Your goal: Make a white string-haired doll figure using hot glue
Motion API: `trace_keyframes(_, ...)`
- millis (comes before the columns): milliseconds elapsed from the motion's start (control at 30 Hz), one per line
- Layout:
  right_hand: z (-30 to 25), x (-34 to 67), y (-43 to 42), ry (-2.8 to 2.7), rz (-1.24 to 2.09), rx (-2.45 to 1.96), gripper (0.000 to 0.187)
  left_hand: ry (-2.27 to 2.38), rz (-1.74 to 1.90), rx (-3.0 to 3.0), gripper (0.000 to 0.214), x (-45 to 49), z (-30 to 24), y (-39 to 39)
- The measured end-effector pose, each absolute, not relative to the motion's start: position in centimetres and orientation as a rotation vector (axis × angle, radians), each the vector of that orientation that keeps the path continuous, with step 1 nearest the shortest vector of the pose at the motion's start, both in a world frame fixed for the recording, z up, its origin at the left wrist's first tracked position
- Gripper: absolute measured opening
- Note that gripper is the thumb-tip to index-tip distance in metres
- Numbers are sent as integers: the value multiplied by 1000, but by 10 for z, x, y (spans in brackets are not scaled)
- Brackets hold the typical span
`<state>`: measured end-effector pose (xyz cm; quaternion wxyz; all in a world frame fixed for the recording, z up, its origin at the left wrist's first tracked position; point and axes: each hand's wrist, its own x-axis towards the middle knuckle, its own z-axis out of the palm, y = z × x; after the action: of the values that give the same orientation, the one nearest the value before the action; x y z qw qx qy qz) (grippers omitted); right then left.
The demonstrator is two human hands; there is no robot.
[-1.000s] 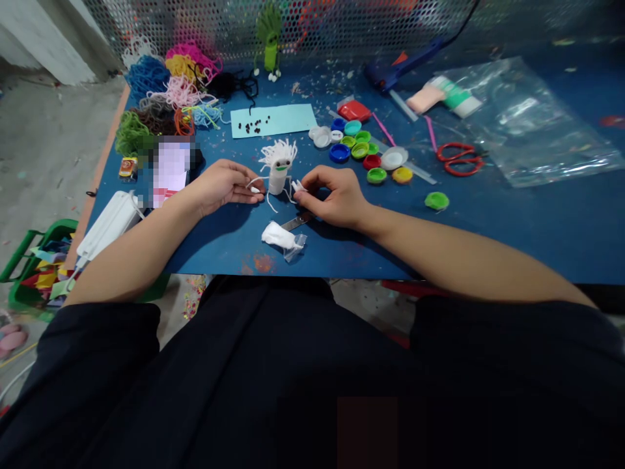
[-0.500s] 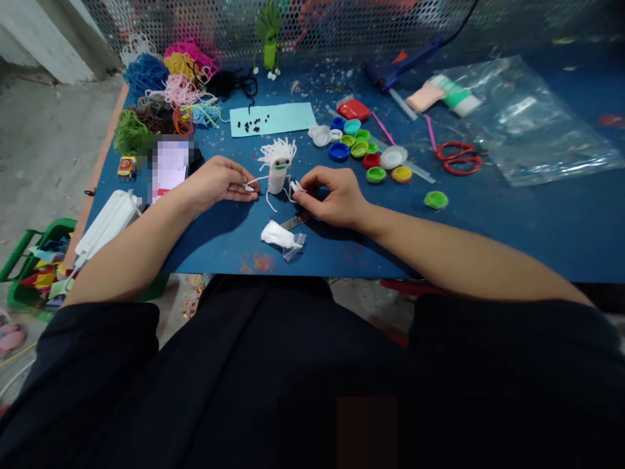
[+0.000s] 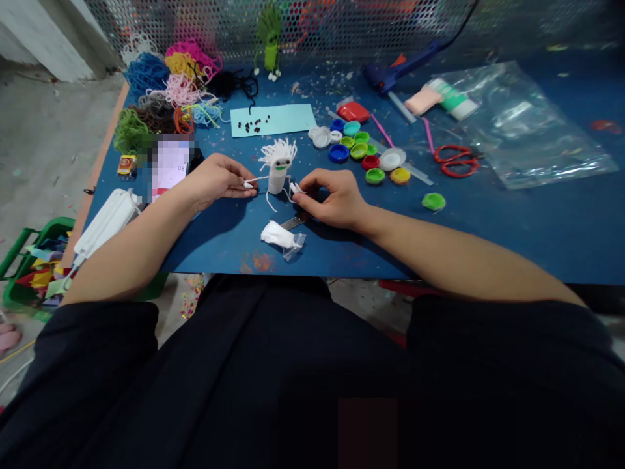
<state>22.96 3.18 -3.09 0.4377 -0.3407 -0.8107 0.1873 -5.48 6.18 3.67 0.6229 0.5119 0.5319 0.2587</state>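
Observation:
Between my hands a small white doll (image 3: 277, 179) stands upright, with spiky yarn hair, dark eyes, a green mouth and thin yarn limbs. My left hand (image 3: 219, 177) is closed in a pinch on the white tip of the yarn arm at the doll's left side in view. On the other side my right hand (image 3: 334, 197) pinches the white tip of the second yarn arm; part of that tip is hidden by the fingers. In front of the doll lies a torn packet of white clay (image 3: 278, 234), and a flat metal blade (image 3: 293, 223) sits partly under my right hand.
Yarn bundles (image 3: 146, 75) heap at the back left near a phone (image 3: 170, 166) and a white power bank-like box (image 3: 106, 221). Black beads lie on a light-blue card (image 3: 293, 117). Several clay pots (image 3: 359, 151), red scissors (image 3: 458, 161) and a blue glue gun (image 3: 385, 77) lie rightward.
My left hand has shifted very slightly on the yarn arm's tip. The doll and my right hand stay almost in place.

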Motion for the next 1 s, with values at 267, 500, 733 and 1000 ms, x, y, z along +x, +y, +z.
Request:
trace_keyframes(267,-31,231,31,-2042,456,-882,23,1234,668,1160,16,-53,33,63)
trace_keyframes(500,-31,230,31,-2053,430,-832,20,1233,710,1229,14,-54,27,64)
trace_keyframes(733,-30,230,30,-2074,429,-822,17,1269,727,1268,15,-53,27,63)
trace_keyframes(1000,-30,231,30,-2088,458,-836,18,1288,707,1310,16,-51,28,60)
